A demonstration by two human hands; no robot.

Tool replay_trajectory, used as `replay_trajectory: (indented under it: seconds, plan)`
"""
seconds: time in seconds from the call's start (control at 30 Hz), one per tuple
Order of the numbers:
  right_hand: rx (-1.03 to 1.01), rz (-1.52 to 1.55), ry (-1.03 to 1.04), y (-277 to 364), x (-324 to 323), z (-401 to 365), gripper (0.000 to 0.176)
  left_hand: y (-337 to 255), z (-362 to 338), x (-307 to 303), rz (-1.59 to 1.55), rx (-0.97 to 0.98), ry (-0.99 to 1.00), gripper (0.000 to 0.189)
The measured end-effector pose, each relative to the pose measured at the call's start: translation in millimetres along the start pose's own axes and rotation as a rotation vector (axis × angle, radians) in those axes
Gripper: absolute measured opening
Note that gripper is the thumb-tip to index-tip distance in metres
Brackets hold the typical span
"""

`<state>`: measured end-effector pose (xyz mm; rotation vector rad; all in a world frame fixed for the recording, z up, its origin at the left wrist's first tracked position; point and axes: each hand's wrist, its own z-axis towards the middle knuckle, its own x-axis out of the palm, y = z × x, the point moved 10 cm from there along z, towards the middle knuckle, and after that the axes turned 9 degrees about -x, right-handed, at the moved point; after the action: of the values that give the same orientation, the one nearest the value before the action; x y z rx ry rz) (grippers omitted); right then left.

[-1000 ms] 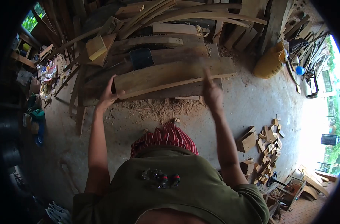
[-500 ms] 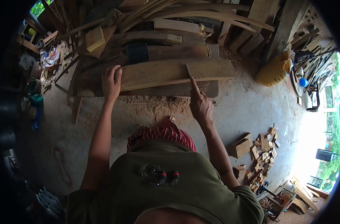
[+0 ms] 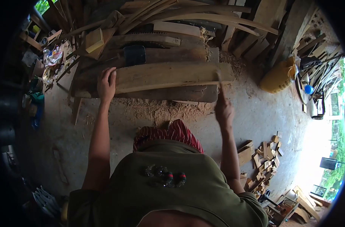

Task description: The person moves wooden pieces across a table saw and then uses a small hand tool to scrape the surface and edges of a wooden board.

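Observation:
A long, slightly curved wooden plank (image 3: 161, 75) lies across a low, dark workbench (image 3: 172, 94). At the plank's left end, my left hand (image 3: 106, 84) grips it, fingers bent over the edge. My right hand (image 3: 224, 109) is closed, with the index finger stretched along a thin, flat blade-like tool (image 3: 218, 75) that is smeared by motion. This blade overlaps the right end of the plank, and its handle is hidden in my palm.
A dark, square-shaped piece (image 3: 134, 55) sits behind the plank. Curved wooden strips (image 3: 202, 17) are heaped farther back. Shavings (image 3: 157, 111) litter the floor at the bench's front. A yellow sack (image 3: 277, 77) stands right, above scattered offcuts (image 3: 266, 159).
My right hand has swept right along the plank with the blade, from right of the middle to near its right end. My left hand stays on the left end.

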<state>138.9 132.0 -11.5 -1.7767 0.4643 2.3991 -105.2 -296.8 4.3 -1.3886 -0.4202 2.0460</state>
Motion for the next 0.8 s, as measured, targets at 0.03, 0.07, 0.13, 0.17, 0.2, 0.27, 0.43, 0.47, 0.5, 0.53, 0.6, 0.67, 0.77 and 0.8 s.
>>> replay_trajectory:
  seconds: [0.03,0.07,0.13,0.17,0.2,0.27,0.43,0.47,0.5,0.53,0.6,0.67,0.77,0.8]
  plan:
    - [0.036,-0.006,-0.033,-28.2,-1.9,0.3,0.055,-1.0,0.0,-0.7,0.003,0.017,-0.008,0.029]
    - [0.071,-0.015,-0.070,-49.2,-5.6,2.8,0.054,-0.1,-0.9,-0.3,0.004,0.015,-0.011,0.029]
    - [0.157,0.031,-0.012,-51.1,-8.7,15.1,0.054,-1.2,0.3,-0.3,0.001,0.029,-0.016,0.028]
    - [0.082,0.049,-0.005,-26.4,-6.3,23.2,0.054,-1.7,1.4,-0.6,0.003,0.027,-0.020,0.028]
    - [0.007,0.068,0.006,1.6,-3.2,28.0,0.054,-2.6,1.1,-1.3,-0.006,0.026,-0.019,0.028]
    - [-0.213,0.041,-0.001,66.7,3.9,29.2,0.053,-4.1,-1.4,-1.1,-0.010,0.028,-0.013,0.027]
    - [0.060,-0.128,0.051,-78.5,29.0,36.5,0.051,-7.2,-2.1,-4.6,0.020,0.028,-0.043,0.028]
    - [0.150,-0.112,0.070,-97.1,16.4,37.1,0.050,-4.9,-3.0,-4.8,0.021,0.028,-0.041,0.028]
    - [0.208,-0.130,0.102,-85.5,-0.8,36.3,0.052,-3.1,-1.9,-3.7,0.019,0.028,-0.042,0.028]
    - [0.106,-0.188,0.109,-60.7,-3.3,37.6,0.052,-2.2,-1.0,-1.4,0.016,0.025,-0.045,0.028]
    - [-0.130,-0.016,-0.063,5.6,1.5,38.5,0.051,-5.1,-0.6,-2.8,0.005,0.010,-0.038,0.028]
    - [-0.154,-0.053,0.014,14.8,8.2,38.8,0.051,-5.3,-3.0,-2.1,0.000,0.009,-0.029,0.028]
    - [-0.110,-0.139,-0.036,-48.4,16.5,54.0,0.053,-6.9,-1.5,-4.7,-0.001,0.051,-0.034,0.028]
    - [0.053,-0.067,0.048,-66.8,3.2,56.2,0.053,-5.3,-1.8,-4.4,-0.010,0.034,-0.030,0.028]
